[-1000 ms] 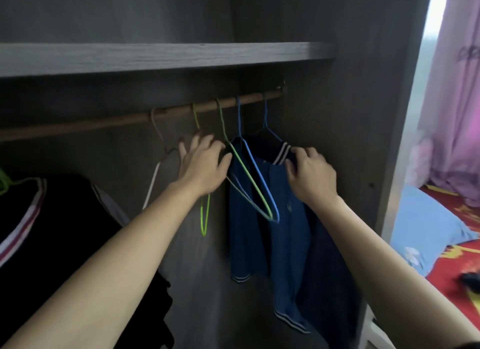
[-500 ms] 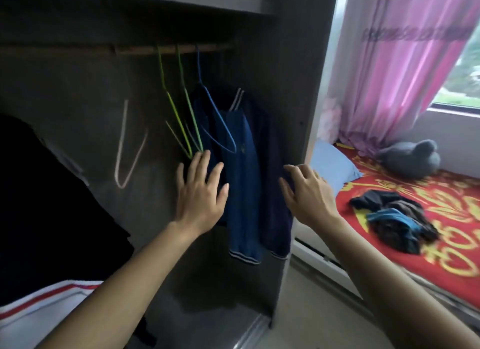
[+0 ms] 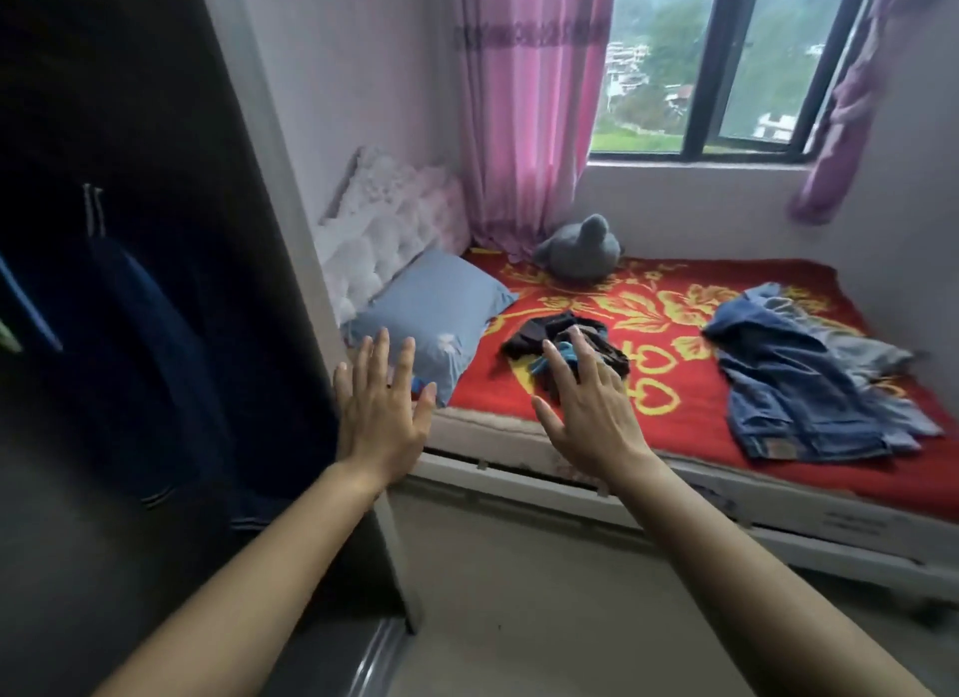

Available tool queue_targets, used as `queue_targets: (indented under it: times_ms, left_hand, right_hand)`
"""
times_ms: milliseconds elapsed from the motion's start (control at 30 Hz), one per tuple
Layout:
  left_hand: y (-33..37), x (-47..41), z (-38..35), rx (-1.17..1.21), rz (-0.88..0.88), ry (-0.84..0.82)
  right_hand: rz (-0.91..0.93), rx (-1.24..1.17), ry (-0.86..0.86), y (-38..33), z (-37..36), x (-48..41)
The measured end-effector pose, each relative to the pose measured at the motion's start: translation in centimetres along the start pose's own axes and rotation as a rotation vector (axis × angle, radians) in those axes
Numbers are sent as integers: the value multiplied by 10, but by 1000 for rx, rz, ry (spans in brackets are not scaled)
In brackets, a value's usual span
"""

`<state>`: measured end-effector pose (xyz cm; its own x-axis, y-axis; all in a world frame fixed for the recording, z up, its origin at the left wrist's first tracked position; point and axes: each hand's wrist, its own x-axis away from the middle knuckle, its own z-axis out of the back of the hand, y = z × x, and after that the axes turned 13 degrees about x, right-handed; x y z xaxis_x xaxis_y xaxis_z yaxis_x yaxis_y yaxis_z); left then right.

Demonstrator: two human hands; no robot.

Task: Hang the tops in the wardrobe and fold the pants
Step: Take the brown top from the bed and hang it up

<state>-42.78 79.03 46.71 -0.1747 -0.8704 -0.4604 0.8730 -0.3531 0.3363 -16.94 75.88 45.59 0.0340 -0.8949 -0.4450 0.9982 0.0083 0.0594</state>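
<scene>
Withdrawn from wardrobe [image 3: 207, 177], left hand [image 3: 381, 421], right hand [image 3: 586, 411] hover, fingers [image 3: 380, 356] spread empty, before bed [image 3: 674, 437].

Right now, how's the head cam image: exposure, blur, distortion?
Head view: wardrobe interior underexposed, hanging tops barely separable. Window bright, sky near clipping at the top. Bed evenly lit, so jeans and dark clothes pile are readable. Left hand and right hand slightly soft at the edges. Wide-angle bend shows on the wardrobe edge and window frame.
</scene>
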Motion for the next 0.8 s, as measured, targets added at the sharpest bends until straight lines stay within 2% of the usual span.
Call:
queue_targets:
  times_ms: [200, 367, 533, 800]
  left_hand:
    - [108, -50, -98, 69, -67, -71]
    - [164, -80, -157, 46, -135, -162]
    - [178, -134, -202, 18, -206, -201]
    - [179, -240, -304, 44, -222, -258]
  right_hand:
    - [-143, 23, -96, 144, -31, 11]
    - [-248, 23, -171, 224, -59, 10]
    - [-286, 13, -202, 261, -100, -13]
    - [-322, 55, -295, 316, -170, -87]
